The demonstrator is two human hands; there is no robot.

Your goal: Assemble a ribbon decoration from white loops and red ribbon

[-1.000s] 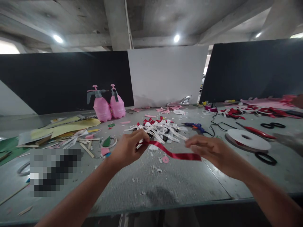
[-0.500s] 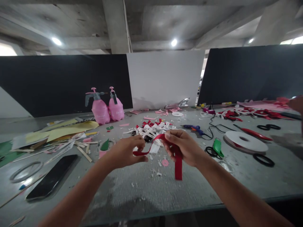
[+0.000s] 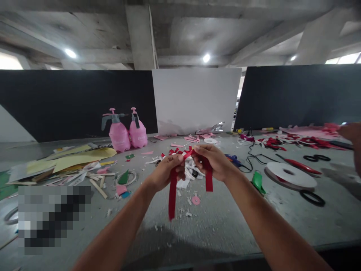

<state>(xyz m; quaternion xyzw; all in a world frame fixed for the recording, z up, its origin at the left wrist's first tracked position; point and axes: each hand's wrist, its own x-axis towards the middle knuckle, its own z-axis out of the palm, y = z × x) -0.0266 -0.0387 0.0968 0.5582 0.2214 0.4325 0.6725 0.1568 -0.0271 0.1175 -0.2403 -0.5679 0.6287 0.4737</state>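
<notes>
A strip of red ribbon (image 3: 172, 195) is stretched between my two hands above the table. My left hand (image 3: 168, 169) pinches it between thumb and fingers, and one long end hangs down below that hand. Close by on the right, my right hand (image 3: 210, 160) grips the ribbon with its fingers curled, and a shorter end drops beneath it. Between the hands a short piece of the ribbon runs nearly level. Behind them lies a pile of white and red ribbon pieces (image 3: 191, 163), partly hidden by my hands.
Two pink spray bottles (image 3: 119, 137) stand back left, near yellow paper (image 3: 81, 160) and wooden sticks. To the right lie a glue gun (image 3: 233, 160), a white ribbon spool (image 3: 290, 176), green-handled scissors (image 3: 257, 181) and a red tool (image 3: 301, 165). Another person's hand (image 3: 349, 133) shows at far right.
My left hand has moved up and right, closer to my right hand, and now pinches the ribbon farther along. A long end now hangs from it.
</notes>
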